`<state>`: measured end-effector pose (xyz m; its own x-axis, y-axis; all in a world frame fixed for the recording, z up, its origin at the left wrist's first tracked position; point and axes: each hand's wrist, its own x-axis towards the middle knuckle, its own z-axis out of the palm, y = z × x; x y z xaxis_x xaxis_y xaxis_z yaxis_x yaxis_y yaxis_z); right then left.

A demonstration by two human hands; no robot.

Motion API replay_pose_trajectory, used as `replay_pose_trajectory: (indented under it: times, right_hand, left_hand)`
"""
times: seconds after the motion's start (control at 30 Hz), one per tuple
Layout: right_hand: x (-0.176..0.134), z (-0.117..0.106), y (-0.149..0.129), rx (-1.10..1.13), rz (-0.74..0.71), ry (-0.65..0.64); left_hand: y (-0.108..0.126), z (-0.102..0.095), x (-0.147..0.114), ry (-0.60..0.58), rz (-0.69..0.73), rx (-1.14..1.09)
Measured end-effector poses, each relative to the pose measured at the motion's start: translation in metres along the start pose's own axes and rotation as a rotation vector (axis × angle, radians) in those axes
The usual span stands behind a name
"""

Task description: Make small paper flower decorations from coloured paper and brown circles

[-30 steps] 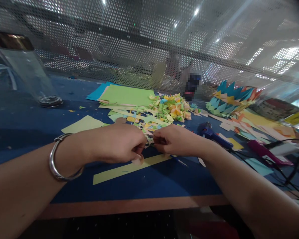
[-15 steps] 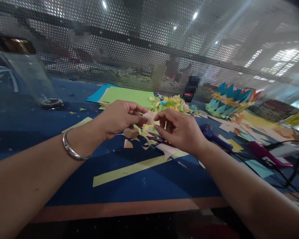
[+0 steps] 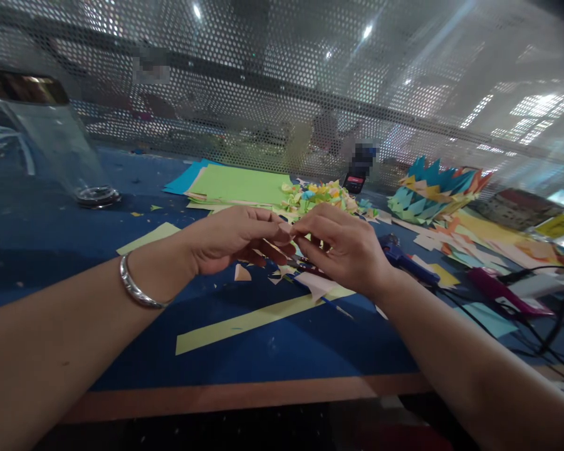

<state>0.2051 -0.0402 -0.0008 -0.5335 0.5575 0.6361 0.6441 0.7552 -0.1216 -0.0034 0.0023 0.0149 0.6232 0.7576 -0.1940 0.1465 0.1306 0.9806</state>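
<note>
Blue counter is carrying paper scraps. Since the earlier frame, left hand and right hand are drawing closer, hiding more of the pale pink paper piece between their fingertips, suggesting finer handling. The right grip is pinching it; whether the left is clasping or merely touching, I cannot tell.

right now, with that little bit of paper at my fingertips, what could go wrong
The small pink paper could crease or tear if the right grip pinches hard while the left grip crowds against it. If dropped, it might get lost among the similar pink scraps below. The blue glue gun looks close to the right wrist, so a sideways move might knock it; whether it is hot can't be seen.
</note>
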Motion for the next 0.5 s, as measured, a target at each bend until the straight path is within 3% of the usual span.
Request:
replay_pose_trajectory:
  times: [0.27, 0.5]
  right_hand:
    - [0.0, 0.005, 0.003, -0.011, -0.039, 0.033]
    - [-0.001, 0.009, 0.007, 0.031, -0.005, 0.078]
  left_hand:
    - [-0.007, 0.002, 0.007, 0.175, 0.186, -0.154]
    - [-0.012, 0.004, 0.008, 0.182, 0.251, -0.162]
